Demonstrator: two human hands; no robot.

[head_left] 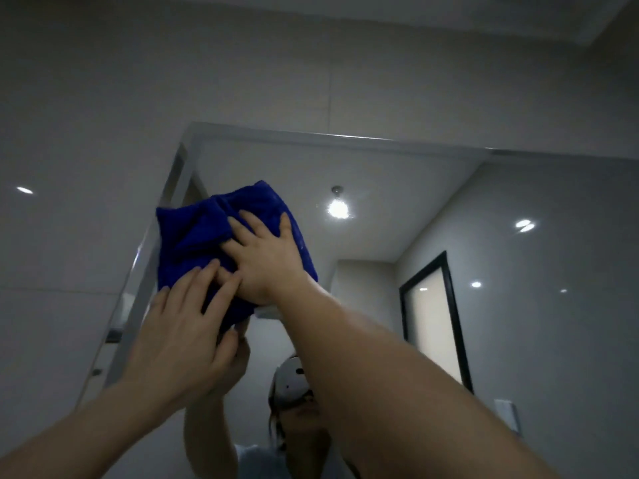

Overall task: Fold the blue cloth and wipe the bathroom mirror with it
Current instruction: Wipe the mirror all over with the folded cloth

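The folded blue cloth is pressed flat against the bathroom mirror near its upper left corner. My right hand lies spread on the cloth's right half, fingers pointing up. My left hand presses the cloth's lower left part, its fingers touching my right hand. Both arms reach up from the bottom of the view. The cloth's lower edge is hidden behind my hands.
The mirror's frame runs along the top and down the left side, against a grey tiled wall. The glass reflects a ceiling lamp, a dark-framed door and the person wearing a head camera.
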